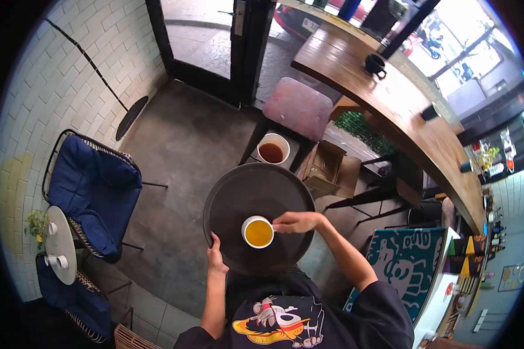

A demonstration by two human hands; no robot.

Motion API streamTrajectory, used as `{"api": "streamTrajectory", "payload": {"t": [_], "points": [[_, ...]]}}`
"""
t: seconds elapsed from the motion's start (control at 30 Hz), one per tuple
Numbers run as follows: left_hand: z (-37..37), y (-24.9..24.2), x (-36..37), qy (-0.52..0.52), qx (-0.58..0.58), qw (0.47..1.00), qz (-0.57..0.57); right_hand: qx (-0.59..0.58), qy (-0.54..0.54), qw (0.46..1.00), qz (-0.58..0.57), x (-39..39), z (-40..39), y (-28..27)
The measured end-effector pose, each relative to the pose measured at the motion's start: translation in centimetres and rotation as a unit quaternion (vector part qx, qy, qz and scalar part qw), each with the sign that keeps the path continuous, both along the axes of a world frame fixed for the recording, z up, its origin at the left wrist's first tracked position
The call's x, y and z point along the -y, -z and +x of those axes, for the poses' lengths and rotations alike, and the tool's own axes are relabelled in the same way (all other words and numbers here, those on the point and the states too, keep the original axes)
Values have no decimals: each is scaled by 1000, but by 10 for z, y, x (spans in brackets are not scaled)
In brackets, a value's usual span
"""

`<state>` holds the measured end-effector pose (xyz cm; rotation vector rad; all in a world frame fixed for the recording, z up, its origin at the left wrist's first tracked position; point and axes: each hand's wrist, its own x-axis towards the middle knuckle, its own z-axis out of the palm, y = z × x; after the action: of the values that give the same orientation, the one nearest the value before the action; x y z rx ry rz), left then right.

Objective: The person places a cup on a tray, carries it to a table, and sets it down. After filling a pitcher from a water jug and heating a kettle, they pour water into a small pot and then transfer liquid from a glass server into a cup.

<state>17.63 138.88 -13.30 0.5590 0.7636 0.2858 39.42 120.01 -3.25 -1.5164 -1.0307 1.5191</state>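
Note:
My left hand [216, 256] grips the left rim of a round dark tray [233, 195], with the thumb over the edge. A white cup [258, 232] of yellow-orange liquid stands on the tray, near its middle. My right hand [297, 222] is closed on the cup's right side, where the handle would be; the handle itself is hidden by the fingers. Just beyond the tray's far rim is a white bucket [273, 149] with reddish-brown liquid, beside a stool with a worn pinkish seat [297, 109].
A long wooden counter [384, 87] curves along the right, bearing a black cup [375, 66] and other dark cups. An open cardboard box [325, 167] lies below it. At left are a blue cushioned chair [96, 192] and a small white table [64, 235] with cups and flowers.

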Motion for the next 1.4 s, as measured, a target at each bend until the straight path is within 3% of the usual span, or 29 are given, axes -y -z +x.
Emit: {"api": "streamTrajectory", "payload": {"t": [0.07,0.23,0.3,0.4,0.5,0.57,0.63,0.73,0.77,0.83,0.87,0.97,1.2,1.3,1.37,1.4], "points": [[16,-19,-14,9,-19,1000,-21,-54,28,998,4,-15,6,3],[30,10,-47,-41,-60,997,-13,-139,98,985,2,-27,21,47],[27,26,-60,-52,-82,995,-9,-211,206,956,6,-24,29,58],[24,34,-73,-75,-176,981,29,-184,274,944,2,-17,49,69],[0,67,-70,-99,-186,977,15,-176,345,922,1,-9,74,96],[-4,65,-58,-109,-216,970,35,-185,444,877,1,-5,92,127],[-8,72,-45,-139,-246,959,-7,-182,444,877,-8,-8,113,163],[-9,87,-16,-162,-276,947,-44,-216,550,806,-28,-4,132,234],[-12,96,-3,-168,-283,943,-46,-221,545,808,-36,-5,139,257],[-15,117,21,-197,-274,938,-76,-238,622,745,-51,-7,154,300],[-2,112,27,-205,-272,937,-79,-242,619,745,-60,-8,164,324],[4,127,53,-213,-268,931,-129,-175,622,759,-75,-11,199,383],[16,166,101,-223,-266,922,-171,-2,644,739,-199,-24,279,472],[23,171,109,-219,-264,919,-194,79,628,713,-301,-30,303,492],[30,172,112,-218,-269,917,-197,265,599,650,-385,-39,311,490],[33,173,113,-213,-272,918,-196,295,597,638,-388,-53,306,465]]}}
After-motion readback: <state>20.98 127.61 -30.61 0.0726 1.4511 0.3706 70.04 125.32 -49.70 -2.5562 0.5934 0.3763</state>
